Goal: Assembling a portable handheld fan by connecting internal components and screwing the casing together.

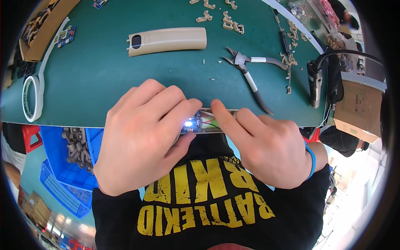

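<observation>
Close to the table's near edge, my left hand (141, 135) grips the left end of an open device housing, fingertips above it and thumb below. Inside the housing sit a small circuit board (197, 123) with a bright white light lit and a green battery (209, 122) with red and black wires. My right hand (271, 148) holds the housing's right end, its index finger laid on the top edge by the wires and the other fingers curled. The fingers hide both housing ends. Beyond my hands lie a beige cover (175, 41) and side cutters (241, 60) with open jaws.
Small beige plastic parts (231, 24) and a black screwdriver (284, 43) lie at the back right. At right stands a black handheld tool (315, 85) with a cable. A white tape roll (40, 98) is left; below the edge, a blue bin (58, 156) holds grey parts.
</observation>
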`<state>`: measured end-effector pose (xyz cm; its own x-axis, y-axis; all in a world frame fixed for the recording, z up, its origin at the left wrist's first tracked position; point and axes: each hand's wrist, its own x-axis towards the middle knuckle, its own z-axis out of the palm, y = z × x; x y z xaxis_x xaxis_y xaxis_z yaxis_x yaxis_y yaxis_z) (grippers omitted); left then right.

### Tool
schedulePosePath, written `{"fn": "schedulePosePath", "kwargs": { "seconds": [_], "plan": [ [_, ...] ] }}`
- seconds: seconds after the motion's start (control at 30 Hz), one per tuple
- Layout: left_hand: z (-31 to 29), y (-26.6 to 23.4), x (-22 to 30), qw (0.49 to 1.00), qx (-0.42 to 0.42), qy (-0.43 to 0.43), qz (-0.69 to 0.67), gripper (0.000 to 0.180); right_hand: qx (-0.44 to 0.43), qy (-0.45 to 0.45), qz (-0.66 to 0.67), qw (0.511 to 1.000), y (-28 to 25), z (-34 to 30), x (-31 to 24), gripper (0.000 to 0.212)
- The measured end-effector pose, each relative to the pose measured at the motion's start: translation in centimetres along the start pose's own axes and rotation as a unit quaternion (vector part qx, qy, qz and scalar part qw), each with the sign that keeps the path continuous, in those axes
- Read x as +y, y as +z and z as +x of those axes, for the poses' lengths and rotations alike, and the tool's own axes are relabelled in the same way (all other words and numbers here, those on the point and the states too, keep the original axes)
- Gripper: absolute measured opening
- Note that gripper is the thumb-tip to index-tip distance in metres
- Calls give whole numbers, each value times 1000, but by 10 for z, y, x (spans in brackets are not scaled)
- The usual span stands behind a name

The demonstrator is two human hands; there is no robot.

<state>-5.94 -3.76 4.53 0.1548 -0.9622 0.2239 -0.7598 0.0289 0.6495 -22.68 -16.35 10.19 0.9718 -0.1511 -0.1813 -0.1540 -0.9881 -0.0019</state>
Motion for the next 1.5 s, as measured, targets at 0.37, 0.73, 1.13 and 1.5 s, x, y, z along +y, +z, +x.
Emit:
{"fn": "schedulePosePath", "kwargs": {
  "seconds": [0.37,0.73,1.13,1.5],
  "plan": [
    [2,2,-1,1000,5,-1,-10,48,-139,-103,-64,983,-30,32,16,24],
    [3,5,-4,1000,20,10,-5,50,-105,-161,-118,974,-20,32,13,19],
    [4,-6,11,999,-29,-17,20,51,15,-148,-73,986,1,18,15,17],
    [12,-10,19,997,-49,-53,19,40,27,-170,-170,970,-1,16,12,14]
  ]
}}
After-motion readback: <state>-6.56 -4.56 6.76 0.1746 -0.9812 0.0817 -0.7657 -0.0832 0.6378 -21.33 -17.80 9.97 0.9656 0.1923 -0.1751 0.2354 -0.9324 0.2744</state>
